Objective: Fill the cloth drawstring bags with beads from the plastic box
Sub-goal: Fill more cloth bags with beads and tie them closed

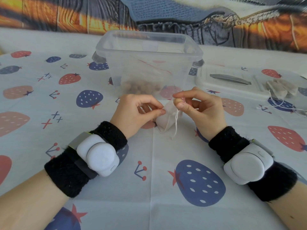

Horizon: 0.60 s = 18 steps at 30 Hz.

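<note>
A small white cloth drawstring bag hangs between my hands just above the table, its strings dangling. My left hand pinches the bag's left top edge. My right hand holds a tan bead between thumb and forefinger right at the bag's mouth. Behind them stands the clear plastic box, with a heap of brown beads on its bottom.
The box's lid lies flat to the right. Other cloth bags with loose strings lie at its right end. A strawberry-print tablecloth covers the table. Both wrists wear black bands with white devices.
</note>
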Available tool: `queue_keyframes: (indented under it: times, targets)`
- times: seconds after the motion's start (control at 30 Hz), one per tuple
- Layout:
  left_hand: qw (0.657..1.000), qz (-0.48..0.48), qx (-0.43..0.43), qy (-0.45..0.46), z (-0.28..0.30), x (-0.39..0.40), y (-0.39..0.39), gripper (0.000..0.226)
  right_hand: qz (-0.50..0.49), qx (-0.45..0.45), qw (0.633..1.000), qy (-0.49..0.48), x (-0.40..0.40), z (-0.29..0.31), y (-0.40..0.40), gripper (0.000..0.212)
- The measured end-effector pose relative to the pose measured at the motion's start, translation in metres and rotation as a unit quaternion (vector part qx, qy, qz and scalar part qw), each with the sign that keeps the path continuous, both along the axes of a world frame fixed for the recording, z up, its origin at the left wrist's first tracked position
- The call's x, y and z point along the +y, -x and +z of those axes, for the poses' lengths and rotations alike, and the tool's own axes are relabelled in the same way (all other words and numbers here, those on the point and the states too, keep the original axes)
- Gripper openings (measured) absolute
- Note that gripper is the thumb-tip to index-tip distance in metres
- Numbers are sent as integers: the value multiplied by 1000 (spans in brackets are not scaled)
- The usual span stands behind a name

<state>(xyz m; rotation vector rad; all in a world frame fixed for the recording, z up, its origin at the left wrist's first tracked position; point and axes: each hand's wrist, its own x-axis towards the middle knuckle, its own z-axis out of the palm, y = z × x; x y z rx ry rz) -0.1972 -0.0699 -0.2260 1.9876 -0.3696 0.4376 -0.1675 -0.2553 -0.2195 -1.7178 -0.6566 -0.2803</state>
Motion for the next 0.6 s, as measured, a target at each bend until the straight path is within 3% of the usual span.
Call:
queue_keyframes:
  times: [0.1,0.17,0.27,0.33,0.43,0.6]
  targets:
    - [1000,-3,0,-1,0,0,0,18,16,51,998,-16,0,2,1,15]
    - [1000,0,0,1,0,0,0,19,14,173,981,-84,-2,4,-4,21]
    - [1000,3,-2,2,-1,0,0,17,-3,410,894,-183,-14,8,-19,22]
    - [1000,3,-3,1,0,0,0,17,12,503,824,-261,-22,8,-27,19]
    - [1000,3,-1,2,0,0,0,14,14,512,782,-355,-28,7,-33,37]
    - [1000,7,-13,4,-1,1,-1,16,3,480,782,-397,-23,4,-37,28]
